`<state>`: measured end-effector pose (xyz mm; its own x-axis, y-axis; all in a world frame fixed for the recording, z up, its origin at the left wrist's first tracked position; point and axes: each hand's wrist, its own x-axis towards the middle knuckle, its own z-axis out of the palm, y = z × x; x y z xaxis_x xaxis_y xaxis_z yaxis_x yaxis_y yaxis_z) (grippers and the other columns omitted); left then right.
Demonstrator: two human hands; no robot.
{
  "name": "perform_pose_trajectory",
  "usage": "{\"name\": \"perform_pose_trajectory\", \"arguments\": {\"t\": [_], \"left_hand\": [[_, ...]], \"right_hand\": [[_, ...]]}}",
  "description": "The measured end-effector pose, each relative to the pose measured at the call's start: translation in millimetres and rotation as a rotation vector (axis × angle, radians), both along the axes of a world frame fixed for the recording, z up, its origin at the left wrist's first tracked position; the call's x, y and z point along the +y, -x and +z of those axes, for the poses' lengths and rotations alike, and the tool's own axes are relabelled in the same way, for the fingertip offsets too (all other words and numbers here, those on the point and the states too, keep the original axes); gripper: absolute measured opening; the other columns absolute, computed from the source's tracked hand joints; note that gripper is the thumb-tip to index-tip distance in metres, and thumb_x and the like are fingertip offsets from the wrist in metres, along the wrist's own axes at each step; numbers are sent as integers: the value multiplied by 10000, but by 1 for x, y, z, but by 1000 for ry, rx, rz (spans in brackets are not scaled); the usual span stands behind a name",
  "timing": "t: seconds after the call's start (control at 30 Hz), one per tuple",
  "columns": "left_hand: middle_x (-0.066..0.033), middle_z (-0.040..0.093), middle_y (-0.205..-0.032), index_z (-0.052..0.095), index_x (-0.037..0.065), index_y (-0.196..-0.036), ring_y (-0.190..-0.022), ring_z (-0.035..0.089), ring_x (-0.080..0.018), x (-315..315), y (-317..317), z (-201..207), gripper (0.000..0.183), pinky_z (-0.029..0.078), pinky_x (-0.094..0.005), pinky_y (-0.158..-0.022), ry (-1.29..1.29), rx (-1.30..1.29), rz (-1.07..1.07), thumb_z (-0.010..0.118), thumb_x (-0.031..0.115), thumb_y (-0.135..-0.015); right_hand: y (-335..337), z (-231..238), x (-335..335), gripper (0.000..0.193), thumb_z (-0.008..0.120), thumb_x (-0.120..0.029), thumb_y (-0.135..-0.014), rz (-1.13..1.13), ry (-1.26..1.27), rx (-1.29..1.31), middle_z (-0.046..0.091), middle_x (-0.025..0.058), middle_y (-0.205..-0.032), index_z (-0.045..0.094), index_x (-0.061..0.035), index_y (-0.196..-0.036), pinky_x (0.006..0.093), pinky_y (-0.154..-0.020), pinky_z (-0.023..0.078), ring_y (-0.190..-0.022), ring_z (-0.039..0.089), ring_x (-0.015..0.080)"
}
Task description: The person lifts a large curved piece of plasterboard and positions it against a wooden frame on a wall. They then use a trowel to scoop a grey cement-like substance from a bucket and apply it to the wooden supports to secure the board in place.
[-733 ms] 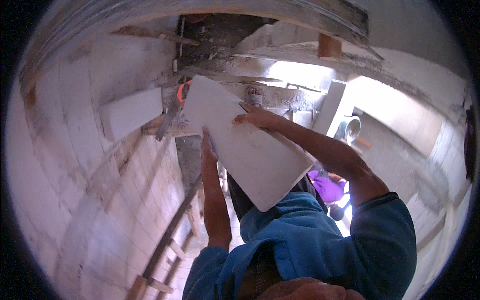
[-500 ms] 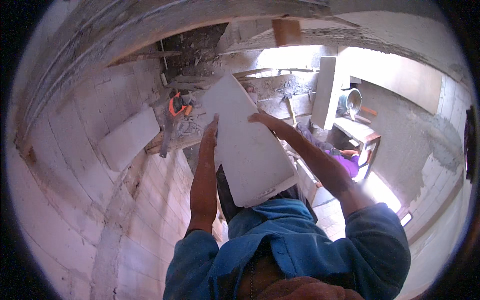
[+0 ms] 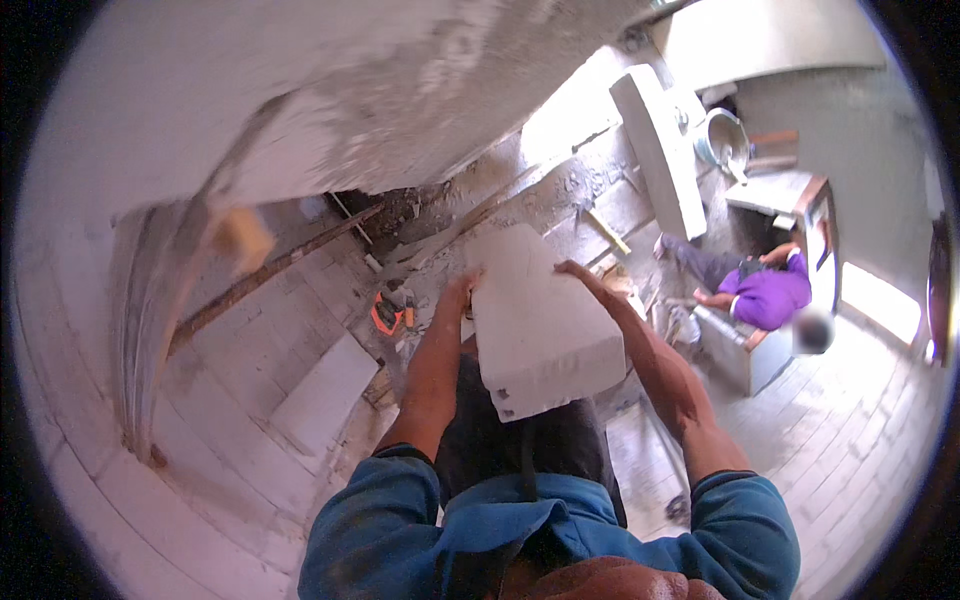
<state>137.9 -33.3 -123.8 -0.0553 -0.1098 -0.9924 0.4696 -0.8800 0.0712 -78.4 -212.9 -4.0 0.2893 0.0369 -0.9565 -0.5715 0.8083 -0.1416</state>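
Observation:
A large white building block [image 3: 540, 320] is held up in front of my body between both hands. My left hand [image 3: 464, 290] grips its left side, near the far end. On the opposite side my right hand [image 3: 582, 272] presses against it, with the fingertips curling onto the top edge. The block's near end face points toward me, and dark chips mark its lower left corners. Dark trousers [image 3: 530, 440] show below it. Parts of the fingers on both hands are hidden by the block.
A person in a purple shirt [image 3: 770, 298] is at the right beside a worn table [image 3: 775, 187]. Another white block [image 3: 660, 150] stands far right, near a bucket [image 3: 722, 140]. Left lie a white slab [image 3: 325, 395] and an orange-and-black tool [image 3: 384, 314]. A wooden-handled tool [image 3: 606, 230] lies beyond my block.
The block has tipped so its near end face now shows. My view has turned, bringing the person in purple fully into sight. Both hands still hold the block.

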Motion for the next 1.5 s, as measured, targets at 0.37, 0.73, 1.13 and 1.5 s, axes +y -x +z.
{"name": "perform_pose_trajectory", "arguments": {"t": [0.37,0.73,1.13,1.5], "left_hand": [[-145,651,-1124,592,47,-1259,-995,613,-279,-121,29,-52,624,495,-421,-854,6,-41,-245,563,568,-917],[-146,646,-1176,562,32,-1316,-1039,604,-254,-79,-20,-86,608,493,-367,-862,202,15,-254,558,508,-938],[-179,328,-1526,251,18,-1528,-1421,306,-287,-66,37,170,716,309,-439,-1130,400,-234,542,489,448,-1008],[-229,320,-1497,278,22,-1497,-1372,354,-335,-74,46,186,803,342,-432,-1117,425,-644,-77,702,368,-910]], "right_hand": [[38,-139,-51,711,528,-601,-821,-112,-22,35,657,133,-1121,573,-58,-1277,391,-823,476,-926,629,249],[-11,-123,-71,662,565,-584,-810,-204,-106,87,640,169,-1084,610,-41,-1187,403,-822,462,-920,600,281],[-4,-135,-62,746,516,-620,-877,-187,58,95,649,231,-1152,566,-3,-1293,448,-897,462,-975,641,363],[-12,-100,-84,923,511,-760,-836,-106,41,-43,444,202,-1482,470,-65,-1442,527,-1093,332,-1352,430,351]]}}
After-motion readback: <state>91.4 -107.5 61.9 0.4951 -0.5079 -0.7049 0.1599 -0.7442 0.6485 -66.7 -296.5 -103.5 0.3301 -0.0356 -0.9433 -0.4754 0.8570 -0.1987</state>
